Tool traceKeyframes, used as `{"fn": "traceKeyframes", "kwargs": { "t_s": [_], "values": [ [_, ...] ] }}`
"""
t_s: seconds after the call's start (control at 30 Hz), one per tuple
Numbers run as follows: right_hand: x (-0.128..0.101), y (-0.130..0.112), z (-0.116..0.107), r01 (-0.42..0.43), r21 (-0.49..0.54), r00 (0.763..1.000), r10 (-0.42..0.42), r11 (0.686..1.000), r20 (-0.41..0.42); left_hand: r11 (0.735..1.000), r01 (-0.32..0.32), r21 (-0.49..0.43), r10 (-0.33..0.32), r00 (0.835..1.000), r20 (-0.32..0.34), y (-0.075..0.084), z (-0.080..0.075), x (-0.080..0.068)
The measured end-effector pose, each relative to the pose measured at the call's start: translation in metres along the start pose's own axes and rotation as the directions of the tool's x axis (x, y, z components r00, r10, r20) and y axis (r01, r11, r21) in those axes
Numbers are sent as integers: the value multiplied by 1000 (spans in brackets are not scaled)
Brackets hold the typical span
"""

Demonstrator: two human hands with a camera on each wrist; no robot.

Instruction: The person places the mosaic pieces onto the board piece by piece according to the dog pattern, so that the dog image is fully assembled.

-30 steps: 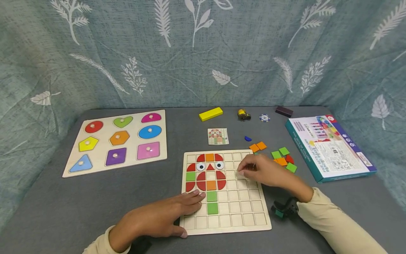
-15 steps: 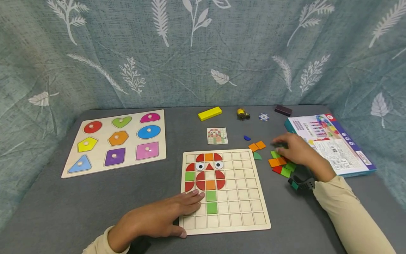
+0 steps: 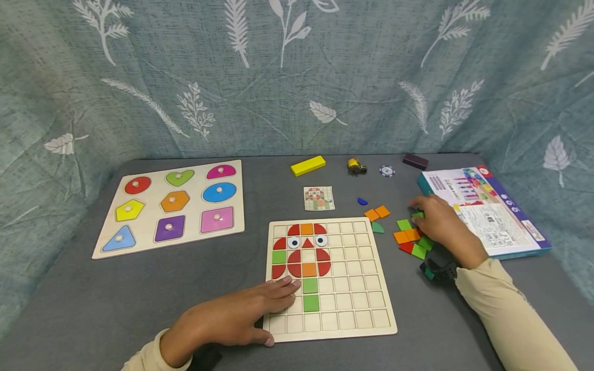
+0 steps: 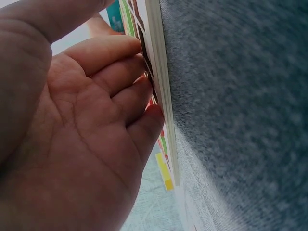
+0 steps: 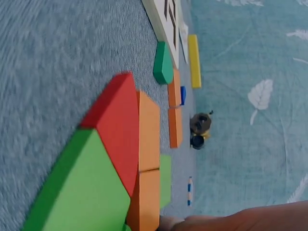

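The left hand [image 3: 260, 309] lies with extended fingers on the left part of a wooden grid board [image 3: 357, 288], its thumb near the front-left corner. In the left wrist view its palm [image 4: 91, 120] faces the camera, fingertips at the board's edge. Red and orange pieces, two round eyes and several green squares form a bird-like pattern on the board. Right of the board, the right hand [image 3: 445, 226] holds a green tile [image 3: 418, 214] between thumb and fingers. Below are loose orange tiles [image 3: 406, 236], green tiles [image 5: 82, 187] and a red piece [image 5: 115, 130].
A knobbed shape puzzle [image 3: 153, 206] lies at left. Behind the board are a pattern card [image 3: 319, 199], a yellow block [image 3: 308, 166], a toy vehicle [image 3: 356, 166], a poker chip [image 3: 387, 171] and a dark block [image 3: 415, 162]. A box [image 3: 492, 216] lies right.
The right hand has moved from over the board to the loose tiles, then slightly right with the green tile. The tile pile has been rearranged. The left hand has stayed put.
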State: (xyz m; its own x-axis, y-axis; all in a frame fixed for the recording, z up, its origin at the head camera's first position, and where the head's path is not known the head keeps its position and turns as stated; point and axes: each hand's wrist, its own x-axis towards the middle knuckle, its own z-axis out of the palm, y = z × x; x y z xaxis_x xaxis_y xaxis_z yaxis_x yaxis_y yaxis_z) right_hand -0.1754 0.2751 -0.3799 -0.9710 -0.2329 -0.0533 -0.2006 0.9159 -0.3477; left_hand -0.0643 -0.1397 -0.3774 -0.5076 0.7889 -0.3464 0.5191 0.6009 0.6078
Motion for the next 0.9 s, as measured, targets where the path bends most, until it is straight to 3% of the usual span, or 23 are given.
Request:
{"fn": "traceKeyframes", "kwargs": {
  "t_s": [0.23,0.43,0.63,0.9],
  "values": [
    [1,3,7,42,103,997,-35,994,-72,1000,21,-14,-21,1000,12,1,0,1],
    [-1,2,12,30,179,991,-6,983,-136,1000,19,-20,-19,1000,12,1,0,1],
    [-1,2,15,-4,153,984,31,988,-176,1000,13,-13,-13,1000,8,0,1,1],
    [-3,-2,14,56,138,968,-20,989,-252,1000,10,-9,-10,1000,4,0,1,1]
  ]
}}
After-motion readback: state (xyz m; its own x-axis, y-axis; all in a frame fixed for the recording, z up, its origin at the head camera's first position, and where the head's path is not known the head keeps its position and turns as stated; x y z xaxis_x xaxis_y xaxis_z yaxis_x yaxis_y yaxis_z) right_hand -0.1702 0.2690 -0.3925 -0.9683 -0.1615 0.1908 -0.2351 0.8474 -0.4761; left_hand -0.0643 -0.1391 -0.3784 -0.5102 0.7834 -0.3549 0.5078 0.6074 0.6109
